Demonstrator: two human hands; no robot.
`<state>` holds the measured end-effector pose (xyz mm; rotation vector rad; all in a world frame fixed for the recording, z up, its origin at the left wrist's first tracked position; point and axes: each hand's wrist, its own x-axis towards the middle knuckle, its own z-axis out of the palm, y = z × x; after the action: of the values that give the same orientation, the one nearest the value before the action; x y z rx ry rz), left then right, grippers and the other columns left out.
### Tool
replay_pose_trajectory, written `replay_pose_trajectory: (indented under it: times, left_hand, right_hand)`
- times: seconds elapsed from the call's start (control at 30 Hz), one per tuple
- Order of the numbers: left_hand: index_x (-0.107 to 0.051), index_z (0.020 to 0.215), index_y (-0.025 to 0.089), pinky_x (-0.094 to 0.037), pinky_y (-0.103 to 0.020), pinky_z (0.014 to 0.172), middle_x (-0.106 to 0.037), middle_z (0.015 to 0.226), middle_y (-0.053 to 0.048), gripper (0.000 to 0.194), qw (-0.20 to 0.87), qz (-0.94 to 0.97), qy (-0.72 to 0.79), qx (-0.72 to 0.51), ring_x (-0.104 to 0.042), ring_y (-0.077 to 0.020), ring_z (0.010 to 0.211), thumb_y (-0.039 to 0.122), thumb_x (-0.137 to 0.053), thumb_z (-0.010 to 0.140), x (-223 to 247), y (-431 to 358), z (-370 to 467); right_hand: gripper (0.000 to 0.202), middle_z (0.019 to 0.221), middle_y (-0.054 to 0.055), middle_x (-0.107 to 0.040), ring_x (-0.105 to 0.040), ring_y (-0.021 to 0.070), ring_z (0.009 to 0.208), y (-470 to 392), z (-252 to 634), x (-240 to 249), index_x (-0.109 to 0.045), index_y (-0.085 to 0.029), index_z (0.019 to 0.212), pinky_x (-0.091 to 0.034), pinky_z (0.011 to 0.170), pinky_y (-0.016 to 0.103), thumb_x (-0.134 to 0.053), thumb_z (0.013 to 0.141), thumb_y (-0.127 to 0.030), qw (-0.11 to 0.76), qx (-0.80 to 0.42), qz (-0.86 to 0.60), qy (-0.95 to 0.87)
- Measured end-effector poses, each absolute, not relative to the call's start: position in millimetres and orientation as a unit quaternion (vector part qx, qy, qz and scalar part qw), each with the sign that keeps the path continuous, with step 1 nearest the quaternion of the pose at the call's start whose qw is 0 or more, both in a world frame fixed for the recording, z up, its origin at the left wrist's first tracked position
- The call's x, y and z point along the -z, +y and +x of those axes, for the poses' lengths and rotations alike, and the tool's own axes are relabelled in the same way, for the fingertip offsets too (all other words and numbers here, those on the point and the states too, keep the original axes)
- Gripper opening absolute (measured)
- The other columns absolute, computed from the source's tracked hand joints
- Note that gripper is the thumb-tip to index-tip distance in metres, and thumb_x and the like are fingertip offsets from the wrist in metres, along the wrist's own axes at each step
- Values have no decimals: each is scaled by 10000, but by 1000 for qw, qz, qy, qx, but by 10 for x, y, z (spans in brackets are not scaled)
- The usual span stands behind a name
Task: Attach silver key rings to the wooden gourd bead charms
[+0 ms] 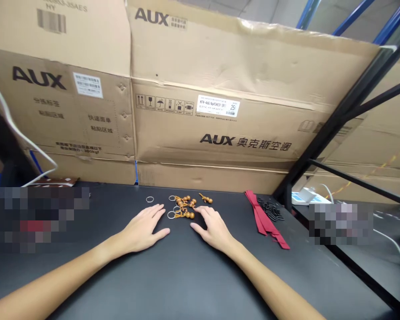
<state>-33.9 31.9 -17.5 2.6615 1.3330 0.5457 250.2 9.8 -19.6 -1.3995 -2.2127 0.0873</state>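
Observation:
Both hands rest on the black tabletop (173,280). My left hand (145,230) lies palm down, thumb and fingers apart, holding nothing. My right hand (213,227) has its thumb and fingers spread, with the fingertips beside a small cluster of gourd keychains (186,202). These have round orange-brown beads, cords and metal rings, and lie between and just beyond the hands. One ringless gourd piece (206,198) lies apart behind my right hand. A single metal ring (150,199) sits beyond my left fingertips.
Red strips (265,220) and a pile of black pieces (271,210) lie at the right. Large cardboard boxes (213,129) stand behind. A black metal frame (331,129) borders the right side; a white cable (23,135) hangs at the left.

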Motion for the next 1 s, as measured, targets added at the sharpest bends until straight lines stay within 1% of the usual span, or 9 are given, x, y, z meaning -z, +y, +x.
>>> replay_pose_trajectory:
  times: [0.1, 0.17, 0.3, 0.4, 0.47, 0.63, 0.8, 0.87, 1.0]
  left_hand:
    - [-467, 1420, 212, -250, -463, 1166, -379, 1519, -99, 681, 71, 887, 431, -151, -347, -305, 1400, 653, -439, 903, 172, 339, -393]
    - [-432, 1446, 234, -221, -456, 1176, -347, 1534, -79, 683, 75, 890, 428, -135, -317, -291, 1417, 654, -428, 907, 156, 342, -419]
    - [-401, 1466, 233, -206, -453, 1180, -314, 1544, -76, 689, 65, 892, 432, -115, -294, -285, 1427, 651, -405, 918, 124, 333, -422]
    - [-390, 1472, 225, -201, -456, 1181, -299, 1550, -75, 699, 63, 892, 435, -106, -281, -288, 1432, 654, -391, 921, 115, 326, -410]
    - [-391, 1472, 219, -194, -460, 1184, -291, 1551, -77, 705, 68, 892, 435, -104, -277, -292, 1433, 657, -391, 920, 119, 325, -410]
    - [-400, 1467, 233, -208, -453, 1181, -309, 1545, -72, 685, 63, 893, 430, -117, -292, -287, 1428, 647, -405, 921, 132, 330, -419]
    - [-401, 1467, 213, -203, -455, 1184, -299, 1549, -74, 704, 62, 891, 438, -98, -283, -292, 1431, 659, -379, 924, 96, 311, -400]
    - [-407, 1464, 209, -202, -452, 1185, -302, 1549, -73, 712, 61, 889, 442, -97, -287, -292, 1429, 668, -372, 920, 84, 305, -395]
    - [-409, 1464, 202, -198, -450, 1188, -312, 1546, -74, 726, 66, 888, 443, -102, -289, -293, 1429, 676, -373, 915, 93, 307, -403]
  right_hand:
    - [582, 1434, 167, -471, -434, 312, 1326, 75, 2572, 202, -506, -162, 1349, -378, 1073, 497, -588, 882, -499, 222, -61, -513, -827]
    - [665, 1505, 169, -380, -357, 317, 1389, 63, 2601, 197, -444, -156, 1418, -317, 1127, 504, -550, 890, -546, 193, -77, -512, -833]
    - [722, 1561, 148, -257, -238, 307, 1445, 43, 2604, 148, -333, -150, 1490, -226, 1176, 508, -460, 925, -583, 145, -104, -505, -844]
    - [749, 1572, 145, -212, -184, 300, 1461, 34, 2593, 107, -298, -124, 1502, -190, 1191, 503, -418, 936, -599, 126, -112, -509, -844]
    - [751, 1577, 136, -195, -166, 291, 1466, 37, 2592, 93, -285, -129, 1508, -173, 1196, 494, -411, 938, -602, 118, -114, -512, -843]
    - [733, 1579, 111, -195, -165, 268, 1468, 63, 2604, 81, -265, -153, 1515, -139, 1204, 487, -394, 946, -595, 108, -113, -517, -842]
    - [722, 1573, 118, -216, -185, 274, 1464, 74, 2615, 98, -292, -148, 1506, -153, 1199, 493, -403, 944, -587, 117, -115, -515, -841]
    - [703, 1564, 124, -255, -227, 280, 1452, 83, 2625, 130, -326, -159, 1494, -183, 1190, 496, -424, 938, -578, 133, -106, -512, -842]
    - [629, 1493, 159, -403, -371, 307, 1383, 131, 2650, 201, -466, -151, 1410, -312, 1134, 489, -500, 912, -533, 192, -47, -524, -829]
